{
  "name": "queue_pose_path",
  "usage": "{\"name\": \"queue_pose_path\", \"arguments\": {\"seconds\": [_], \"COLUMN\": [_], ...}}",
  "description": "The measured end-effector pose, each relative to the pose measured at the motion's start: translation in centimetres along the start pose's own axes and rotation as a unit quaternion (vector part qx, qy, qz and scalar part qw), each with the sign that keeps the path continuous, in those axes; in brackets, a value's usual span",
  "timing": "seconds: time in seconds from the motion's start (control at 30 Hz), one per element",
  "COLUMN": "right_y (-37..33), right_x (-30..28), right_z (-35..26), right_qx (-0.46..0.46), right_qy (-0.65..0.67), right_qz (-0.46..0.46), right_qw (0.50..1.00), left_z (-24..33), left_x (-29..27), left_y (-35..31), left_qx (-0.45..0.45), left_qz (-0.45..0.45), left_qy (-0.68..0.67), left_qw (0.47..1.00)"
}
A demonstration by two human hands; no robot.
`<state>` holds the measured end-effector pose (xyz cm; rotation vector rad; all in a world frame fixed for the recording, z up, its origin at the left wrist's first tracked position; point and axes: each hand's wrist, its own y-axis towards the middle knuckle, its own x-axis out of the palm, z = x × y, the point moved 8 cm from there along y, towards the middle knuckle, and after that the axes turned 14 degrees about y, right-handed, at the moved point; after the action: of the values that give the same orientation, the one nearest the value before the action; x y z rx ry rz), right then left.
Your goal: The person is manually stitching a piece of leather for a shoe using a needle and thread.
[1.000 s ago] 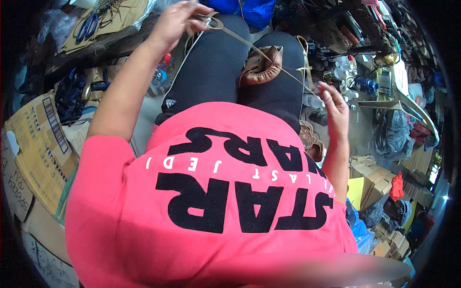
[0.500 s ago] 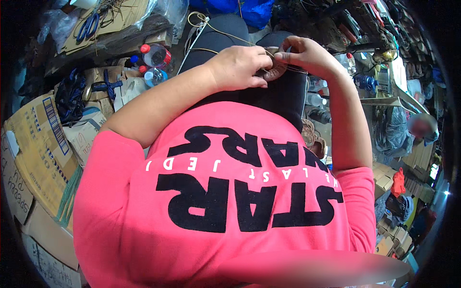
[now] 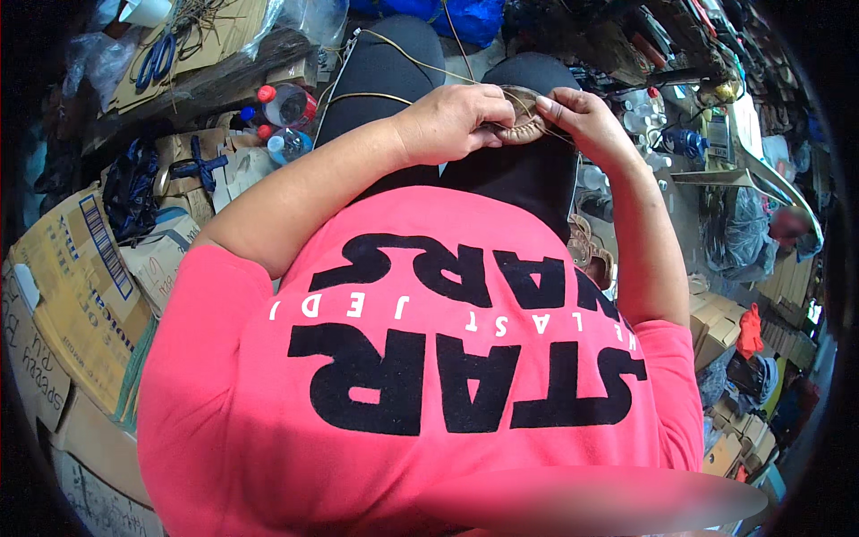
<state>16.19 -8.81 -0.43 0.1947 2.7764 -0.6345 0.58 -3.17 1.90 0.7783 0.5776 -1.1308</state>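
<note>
Over my dark-clad thighs I hold a small brown leather shoe upper (image 3: 525,127) with a puckered, gathered edge. My left hand (image 3: 452,123) is closed at its left side, fingers curled in and partly hiding it. On the other side my right hand (image 3: 592,127) pinches the rim between thumb and fingers. A thin tan cord (image 3: 407,54) loops across my left thigh and runs to the piece. Whether a needle is in either hand cannot be seen.
Blue-handled scissors (image 3: 157,61) lie on cardboard at the far left. Plastic bottles (image 3: 289,107) stand left of my legs. Cardboard boxes (image 3: 80,268) crowd the left side. Brown sandals (image 3: 592,249) sit by my right hip. A blue plastic bag (image 3: 472,22) lies beyond my knees.
My right hand has moved slightly right and down, its fingers now lower on the rim. The shoe upper has turned, showing more of its gathered face. My knees have spread apart.
</note>
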Motion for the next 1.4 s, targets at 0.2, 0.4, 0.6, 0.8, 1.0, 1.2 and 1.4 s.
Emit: {"name": "queue_pose_path", "arguments": {"seconds": [0.2, 0.4, 0.6, 0.8, 1.0, 1.2, 1.4], "right_y": [-0.8, -2.8, -3.8, -5.8, -11.6, -12.7, -13.2], "right_x": [0.4, 0.6, 1.9, 1.1, -7.8, -10.2, -9.5], "right_z": [-1.3, -2.7, -3.6, -2.9, -2.8, 9.8, 18.6], "right_qx": [-0.086, -0.04, -0.029, -0.063, -0.093, 0.094, 0.137], "right_qy": [0.075, -0.018, 0.079, 0.034, 0.289, 0.057, 0.09], "right_qz": [0.043, 0.017, -0.123, -0.076, 0.094, 0.129, 0.157], "right_qw": [0.993, 0.999, 0.989, 0.995, 0.948, 0.986, 0.974], "left_z": [0.9, 0.9, 1.1, 1.7, 1.2, 0.9, -2.6], "left_x": [0.1, -0.6, -0.2, 0.1, -0.9, -1.0, -5.1], "left_y": [-1.0, -0.8, -0.4, -0.5, -0.7, -0.4, 1.9], "left_qx": [0.012, -0.016, -0.022, 0.002, -0.014, -0.013, -0.102], "left_qz": [-0.029, -0.005, 0.006, 0.004, 0.038, 0.033, 0.142], "left_qy": [0.039, 0.063, 0.071, 0.072, 0.095, 0.159, 0.126], "left_qw": [0.999, 0.998, 0.997, 0.997, 0.995, 0.987, 0.976]}}
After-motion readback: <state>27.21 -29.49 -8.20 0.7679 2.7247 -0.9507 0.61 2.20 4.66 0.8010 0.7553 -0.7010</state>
